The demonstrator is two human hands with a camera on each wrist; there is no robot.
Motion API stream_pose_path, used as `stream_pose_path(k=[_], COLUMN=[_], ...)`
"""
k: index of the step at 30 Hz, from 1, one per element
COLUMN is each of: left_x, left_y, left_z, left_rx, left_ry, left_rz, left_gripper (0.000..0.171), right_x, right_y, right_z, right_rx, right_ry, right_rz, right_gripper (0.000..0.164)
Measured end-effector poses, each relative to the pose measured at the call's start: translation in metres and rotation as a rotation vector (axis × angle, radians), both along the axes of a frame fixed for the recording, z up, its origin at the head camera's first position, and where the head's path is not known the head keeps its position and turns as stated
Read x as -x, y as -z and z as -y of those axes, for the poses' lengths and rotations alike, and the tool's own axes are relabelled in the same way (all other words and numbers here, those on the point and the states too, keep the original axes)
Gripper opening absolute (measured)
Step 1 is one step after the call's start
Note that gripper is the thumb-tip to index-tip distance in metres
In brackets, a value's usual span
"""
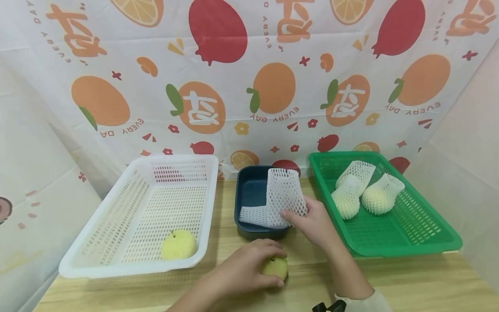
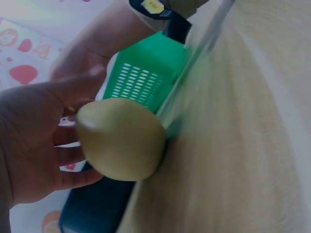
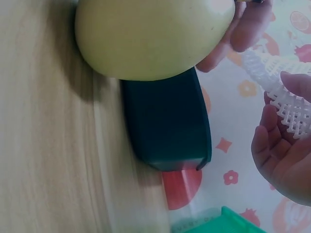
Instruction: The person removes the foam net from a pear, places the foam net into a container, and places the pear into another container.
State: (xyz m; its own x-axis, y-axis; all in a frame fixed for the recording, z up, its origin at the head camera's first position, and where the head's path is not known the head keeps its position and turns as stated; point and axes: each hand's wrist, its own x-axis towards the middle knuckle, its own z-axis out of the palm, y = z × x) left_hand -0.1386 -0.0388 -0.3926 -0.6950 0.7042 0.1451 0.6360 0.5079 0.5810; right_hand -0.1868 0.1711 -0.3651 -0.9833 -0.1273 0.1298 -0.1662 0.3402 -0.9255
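Note:
On the table in front of the dark blue bin [image 1: 253, 190], my left hand [image 1: 247, 265] curls its fingers and thumb round a yellow-green pear [image 1: 276, 268]. The left wrist view shows this pear [image 2: 121, 141] with its stem towards the palm. Between thumb and fingers, my right hand [image 1: 317, 223] pinches a white foam net sleeve [image 1: 283, 190], held upright over the bin's right side. Another foam net [image 1: 253, 215] lies in the bin. In the right wrist view the held sleeve [image 3: 291, 104] looks limp and has nothing in it.
At the left stands a white basket [image 1: 212, 190] with one pear [image 1: 178, 245] in its near right corner. A green basket [image 1: 409, 251] on the right holds several pears in foam nets [image 1: 378, 199]. A fruit-print cloth [image 1: 234, 104] hangs behind.

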Motion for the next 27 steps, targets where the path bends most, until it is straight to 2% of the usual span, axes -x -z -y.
stream_pose_path(k=[4,8,15,20,23,27], left_x=[-0.002,0.0,0.002,0.002,0.002,0.003], left_y=[0.011,0.019,0.023,0.023,0.022,0.022], left_z=[0.0,-0.004,-0.013,-0.012,-0.009,-0.003], left_rx=[0.035,0.023,0.003,0.024,0.026,0.015], left_ry=[-0.023,-0.031,-0.05,-0.042,-0.043,-0.041], left_rz=[-0.047,-0.053,0.046,0.073,0.099,0.125], left_gripper=[0.051,0.055,0.055,0.054,0.053,0.052], right_x=[0.003,0.005,0.002,0.003,0.008,0.025], right_y=[0.004,0.008,0.009,0.01,0.008,0.006], right_z=[0.004,0.006,0.003,0.005,0.01,0.018], right_rx=[-0.028,-0.052,-0.139,-0.185,-0.225,-0.334], right_ry=[0.005,0.009,0.057,0.066,0.053,0.037], right_rz=[0.016,0.006,-0.014,-0.051,-0.085,-0.145], right_gripper=[0.043,0.042,0.039,0.036,0.035,0.033])
